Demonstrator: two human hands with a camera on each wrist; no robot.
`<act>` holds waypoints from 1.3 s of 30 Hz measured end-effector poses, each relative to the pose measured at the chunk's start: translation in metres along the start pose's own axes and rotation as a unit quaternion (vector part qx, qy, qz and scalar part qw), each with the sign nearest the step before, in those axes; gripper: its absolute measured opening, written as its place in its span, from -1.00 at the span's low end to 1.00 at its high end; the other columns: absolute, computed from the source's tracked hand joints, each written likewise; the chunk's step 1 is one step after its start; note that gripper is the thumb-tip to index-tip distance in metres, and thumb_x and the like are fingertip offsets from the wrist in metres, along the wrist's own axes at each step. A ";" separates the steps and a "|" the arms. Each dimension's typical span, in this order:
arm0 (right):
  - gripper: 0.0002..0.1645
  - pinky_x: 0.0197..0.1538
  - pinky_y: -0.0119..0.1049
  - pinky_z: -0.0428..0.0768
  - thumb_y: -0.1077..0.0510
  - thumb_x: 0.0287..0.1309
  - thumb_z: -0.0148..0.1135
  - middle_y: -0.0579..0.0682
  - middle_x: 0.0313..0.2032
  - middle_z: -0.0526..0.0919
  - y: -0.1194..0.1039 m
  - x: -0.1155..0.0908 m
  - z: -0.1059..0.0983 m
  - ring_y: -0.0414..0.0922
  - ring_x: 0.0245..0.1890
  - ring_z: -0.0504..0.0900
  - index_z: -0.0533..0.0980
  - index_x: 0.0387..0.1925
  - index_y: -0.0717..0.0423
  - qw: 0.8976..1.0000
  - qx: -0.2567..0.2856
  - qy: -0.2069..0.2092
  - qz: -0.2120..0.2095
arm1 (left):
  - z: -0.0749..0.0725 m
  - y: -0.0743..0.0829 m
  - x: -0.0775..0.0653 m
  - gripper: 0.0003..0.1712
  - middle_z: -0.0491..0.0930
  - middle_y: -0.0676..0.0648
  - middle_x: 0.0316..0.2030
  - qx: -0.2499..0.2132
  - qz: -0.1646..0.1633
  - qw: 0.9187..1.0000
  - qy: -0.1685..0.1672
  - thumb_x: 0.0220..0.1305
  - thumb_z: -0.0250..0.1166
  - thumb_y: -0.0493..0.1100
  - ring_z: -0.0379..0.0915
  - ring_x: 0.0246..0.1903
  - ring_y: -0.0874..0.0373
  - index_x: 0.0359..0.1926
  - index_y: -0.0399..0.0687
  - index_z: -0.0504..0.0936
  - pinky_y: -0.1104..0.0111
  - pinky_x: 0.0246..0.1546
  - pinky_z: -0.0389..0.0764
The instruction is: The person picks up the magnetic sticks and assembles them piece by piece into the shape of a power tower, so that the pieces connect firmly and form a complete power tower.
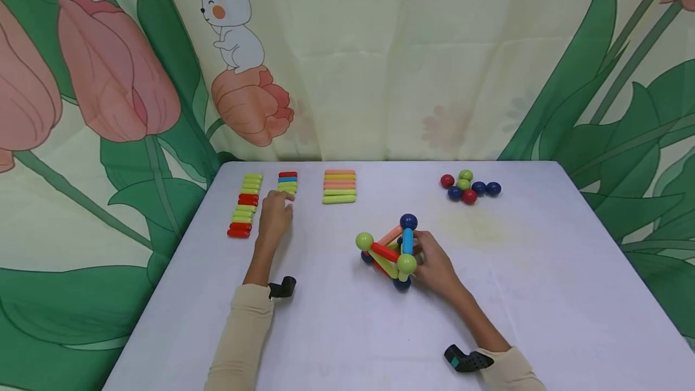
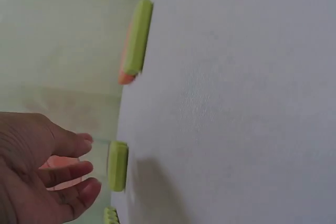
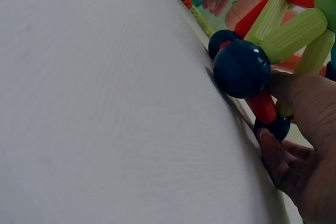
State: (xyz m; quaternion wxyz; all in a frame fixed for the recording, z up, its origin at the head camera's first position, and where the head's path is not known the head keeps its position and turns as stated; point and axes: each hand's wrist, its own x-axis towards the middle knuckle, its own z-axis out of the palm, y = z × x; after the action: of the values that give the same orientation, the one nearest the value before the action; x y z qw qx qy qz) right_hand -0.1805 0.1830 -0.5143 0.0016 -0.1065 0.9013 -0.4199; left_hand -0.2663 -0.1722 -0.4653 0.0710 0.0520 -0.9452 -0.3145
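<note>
While right grip (image 1: 434, 263) holds ball-and-rod frame (image 1: 386, 252), left grip (image 1: 275, 216) — loosely parted — hovers near short rods (image 1: 288, 183).

On white cloth-covered table (image 1: 336, 330): at left, column of red and green rods (image 1: 246, 208); right of it, short red, blue and green rods (image 1: 288, 178); next, long peach, yellow and green rods (image 1: 339, 186); back right, red, green and blue balls (image 1: 463, 184); before last two, multicoloured ball-and-rod frame (image 1: 385, 251).

The head view is evenly bright, the wrist views dimmer and softer
</note>
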 end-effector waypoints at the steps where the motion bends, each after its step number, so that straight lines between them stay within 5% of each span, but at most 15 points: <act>1: -0.16 -0.02 -0.02 0.62 0.40 -0.13 0.33 0.11 0.17 0.39 -0.002 0.000 0.000 0.04 -0.02 0.59 0.32 0.29 0.20 1.000 -0.008 0.001 0.007 | -0.001 -0.002 0.004 -0.71 0.42 -0.30 0.15 0.022 0.003 1.000 0.000 0.33 0.19 -0.35 0.36 0.16 -0.17 0.05 -0.23 0.60 0.06 0.12 0.55; 6: -0.13 -0.05 -0.10 0.62 0.39 -0.09 0.33 0.09 0.18 0.31 -0.007 -0.001 0.002 0.03 0.02 0.55 0.30 0.33 0.19 0.999 -0.008 0.001 0.048 | -0.002 -0.006 0.018 -0.61 0.45 -0.34 0.17 0.112 0.039 0.993 -0.009 0.28 0.24 -0.38 0.43 0.12 -0.21 0.14 -0.26 0.56 0.06 0.06 0.60; 11: -0.20 -0.09 -0.21 0.60 0.39 -0.08 0.31 0.09 0.15 0.36 -0.008 0.000 0.004 0.03 0.00 0.54 0.36 0.29 0.15 0.999 0.019 -0.015 0.041 | -0.005 -0.011 0.021 -0.58 0.50 -0.36 0.11 0.168 0.055 0.984 -0.019 0.27 0.28 -0.33 0.49 0.07 -0.22 0.15 -0.30 0.54 0.04 0.07 0.59; 21: -0.26 -0.06 -0.20 0.55 0.36 -0.04 0.28 0.07 0.12 0.43 -0.010 -0.002 0.004 -0.04 -0.10 0.51 0.40 0.26 0.11 1.000 0.002 -0.019 0.008 | -0.004 -0.012 0.027 -0.65 0.51 -0.40 0.04 0.232 0.077 0.970 -0.011 0.24 0.30 -0.34 0.50 -0.05 -0.23 0.02 -0.44 0.61 0.04 -0.07 0.66; 28: -0.25 -0.07 -0.21 0.60 0.37 -0.01 0.32 0.02 0.01 0.58 -0.006 -0.004 0.004 -0.09 -0.22 0.54 0.34 0.26 0.07 0.998 0.052 -0.036 0.017 | 0.006 -0.014 0.022 -0.63 0.50 -0.39 0.00 0.234 0.061 0.970 -0.023 0.23 0.32 -0.32 0.51 -0.09 -0.21 0.03 -0.43 0.58 0.06 -0.16 0.68; 34: -0.34 -0.07 -0.18 0.63 0.32 0.01 0.35 0.08 0.02 0.57 -0.005 -0.004 0.004 -0.07 -0.24 0.56 0.35 0.18 0.13 0.997 0.071 -0.034 0.019 | 0.012 -0.005 0.015 -0.73 0.61 -0.27 -0.20 0.172 0.024 0.982 -0.072 0.26 0.32 -0.25 0.57 -0.27 -0.08 -0.08 -0.36 0.61 0.14 -0.24 0.66; 39: -0.30 0.03 -0.05 0.63 0.29 0.02 0.37 0.11 0.08 0.55 -0.005 -0.005 0.004 -0.03 -0.14 0.58 0.33 0.22 0.18 0.998 0.060 -0.029 0.017 | 0.020 0.025 -0.001 -0.65 0.64 -0.12 -0.27 0.000 0.032 0.987 -0.155 0.28 0.32 -0.09 0.49 -0.30 0.10 -0.05 -0.28 0.63 0.29 -0.23 0.56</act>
State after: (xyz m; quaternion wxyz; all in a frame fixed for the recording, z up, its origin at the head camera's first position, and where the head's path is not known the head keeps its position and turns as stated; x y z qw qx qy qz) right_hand -0.1745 0.1774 -0.5133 0.0414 -0.1035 0.8757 -0.4699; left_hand -0.2701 -0.1407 -0.4661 -0.0660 -0.0273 -0.9461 -0.3159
